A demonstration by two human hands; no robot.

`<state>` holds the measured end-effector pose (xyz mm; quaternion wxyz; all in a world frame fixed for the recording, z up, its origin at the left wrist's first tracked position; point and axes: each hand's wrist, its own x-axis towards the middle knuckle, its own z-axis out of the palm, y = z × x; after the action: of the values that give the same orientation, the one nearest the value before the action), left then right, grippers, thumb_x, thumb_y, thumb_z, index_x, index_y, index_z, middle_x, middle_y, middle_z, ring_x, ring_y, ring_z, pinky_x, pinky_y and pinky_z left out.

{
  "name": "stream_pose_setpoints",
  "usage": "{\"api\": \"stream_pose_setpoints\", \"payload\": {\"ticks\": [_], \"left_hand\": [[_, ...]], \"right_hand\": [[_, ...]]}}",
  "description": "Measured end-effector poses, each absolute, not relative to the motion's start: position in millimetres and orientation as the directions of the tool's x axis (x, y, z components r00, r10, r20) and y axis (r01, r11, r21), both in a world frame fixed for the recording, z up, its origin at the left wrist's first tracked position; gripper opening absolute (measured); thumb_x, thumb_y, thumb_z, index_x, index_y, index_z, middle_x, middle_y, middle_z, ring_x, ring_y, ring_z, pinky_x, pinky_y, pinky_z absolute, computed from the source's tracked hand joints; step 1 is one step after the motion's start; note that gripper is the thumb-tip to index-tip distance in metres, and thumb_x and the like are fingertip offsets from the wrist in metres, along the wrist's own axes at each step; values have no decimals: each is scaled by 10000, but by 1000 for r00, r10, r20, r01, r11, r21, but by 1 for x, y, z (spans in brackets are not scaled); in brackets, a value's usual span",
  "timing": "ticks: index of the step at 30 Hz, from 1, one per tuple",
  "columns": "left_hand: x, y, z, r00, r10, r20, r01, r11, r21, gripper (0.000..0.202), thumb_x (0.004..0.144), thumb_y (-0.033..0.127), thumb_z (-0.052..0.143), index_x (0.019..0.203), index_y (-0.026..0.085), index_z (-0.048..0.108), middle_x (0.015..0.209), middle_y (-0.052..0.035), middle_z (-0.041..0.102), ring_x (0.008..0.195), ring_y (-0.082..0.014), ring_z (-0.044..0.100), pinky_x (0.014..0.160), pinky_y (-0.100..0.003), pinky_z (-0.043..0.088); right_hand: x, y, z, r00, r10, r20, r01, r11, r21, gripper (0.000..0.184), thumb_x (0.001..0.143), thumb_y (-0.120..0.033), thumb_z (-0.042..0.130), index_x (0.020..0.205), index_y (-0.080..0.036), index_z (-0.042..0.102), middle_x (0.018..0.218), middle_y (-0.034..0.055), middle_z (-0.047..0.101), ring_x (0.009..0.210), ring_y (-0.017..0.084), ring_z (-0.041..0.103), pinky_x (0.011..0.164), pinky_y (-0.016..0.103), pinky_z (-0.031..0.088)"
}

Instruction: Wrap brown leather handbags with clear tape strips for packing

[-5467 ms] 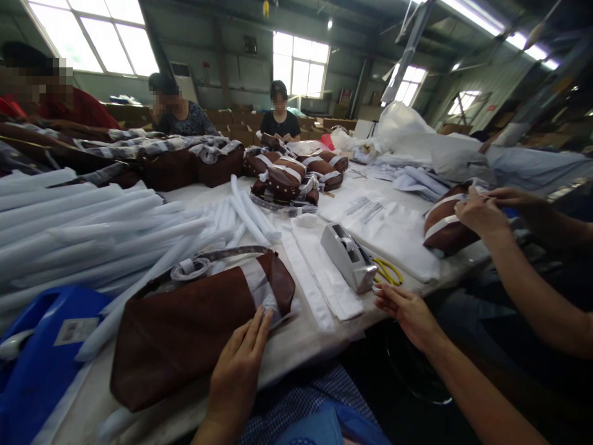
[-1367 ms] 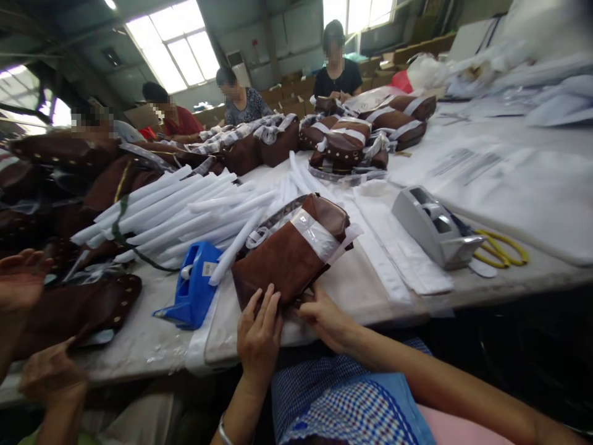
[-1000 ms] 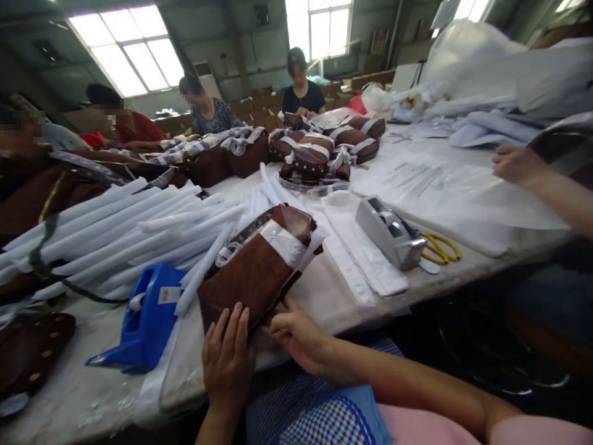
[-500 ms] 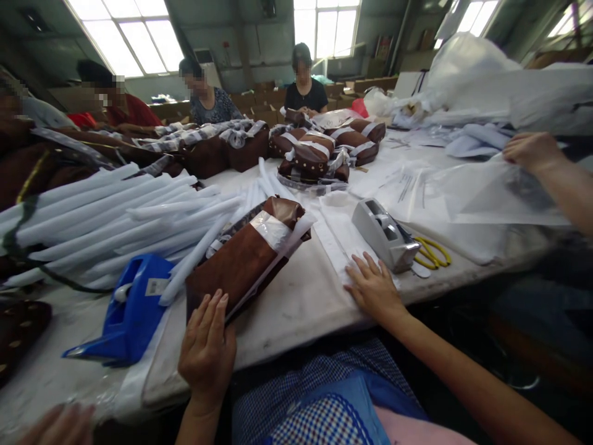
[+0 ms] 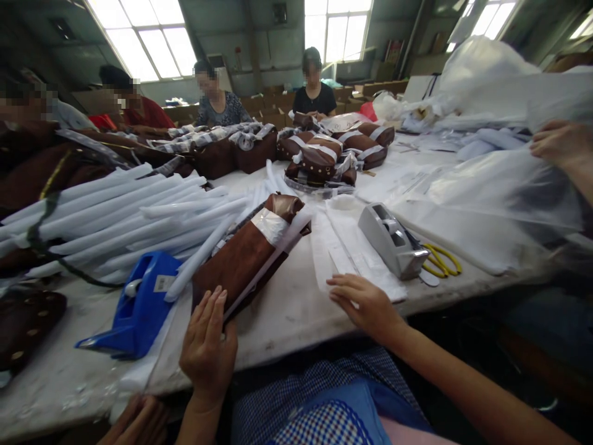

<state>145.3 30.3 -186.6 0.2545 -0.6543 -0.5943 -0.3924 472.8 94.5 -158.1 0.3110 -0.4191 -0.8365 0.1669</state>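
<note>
As the brown bag [image 5: 238, 259] lies, its long axis slants away rightward

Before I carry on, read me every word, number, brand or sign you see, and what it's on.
No text is legible.
White label on the blue tape dispenser: too small to read.
Plastic bag at right: faint print, too blurred to read.
Brown bag: no text visible.

No legible lettering anywhere.
</note>
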Motion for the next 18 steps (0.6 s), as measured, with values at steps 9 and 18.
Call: {"api": "stream_pose_setpoints", "payload": {"ticks": [9,18], "left_hand": [[145,32,-182,-24,574,819,979,-153,136,713,818,43,650,1477,232,454,1341,-84,654,1276,-250,590,1091,-420,471],[141,37,-175,-103,523,846,978,-101,181,695,834,87,693,1472,232,461,1329,-99,658,1232,-260,621,1055,-421,504]], "right_hand": [[438,87,-162,-606,780,156,488,520,-701,300,976,-406,566,1186,-257,721,1266,76,692,1196,255,631,1073,410,473],[398,113,-212,-556,829,58,719,515,-466,828,880,-576,647,1496,-72,417,1594,251,259,1503,391,185,1220,586,190]]}}
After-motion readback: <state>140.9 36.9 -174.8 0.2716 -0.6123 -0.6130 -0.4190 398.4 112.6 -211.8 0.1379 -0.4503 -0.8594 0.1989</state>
